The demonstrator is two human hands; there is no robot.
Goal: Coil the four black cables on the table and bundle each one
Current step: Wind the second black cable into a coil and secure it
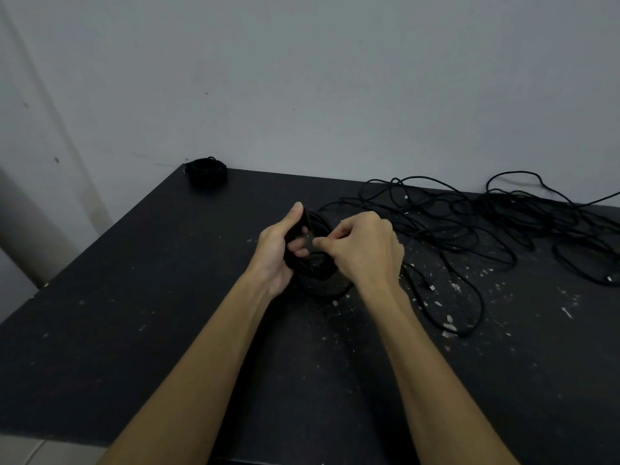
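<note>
Room: plain grey wall (302, 78) behind, a pale strip running down the far left side, pretty dim lighting overall.
Table: black top (167, 313), scuffed up, with loads of little white flecks and chips scattered over the right half.
Head view, left hand: left hand (278, 253) is wrapped around the left side of the coil, thumb sticking up along the top edge, fingertips curled in through the middle so you can see a few of them poking out.
Head view, right hand: right hand (365, 246) comes in from the right with its fingers bunched and curled, thumb and forefinger pinching something small and dark at the coil. Can't tell if that's the cable end or a tie, it's black on black.
Coil in hand: coil (315, 260) sits about mid-table, held up between both hands, its lower edge down near the tabletop.
Done bundle: one finished bundle (206, 172) parked at the far left corner of the table, right up against the wall, well apart from the hands.
Loose stuff: loose cables (469, 226) sprawled in a tangle across the far right of the table, loops trailing toward the front and out past the right edge of the shot. A couple of small pale connector ends show in the mess.
</note>
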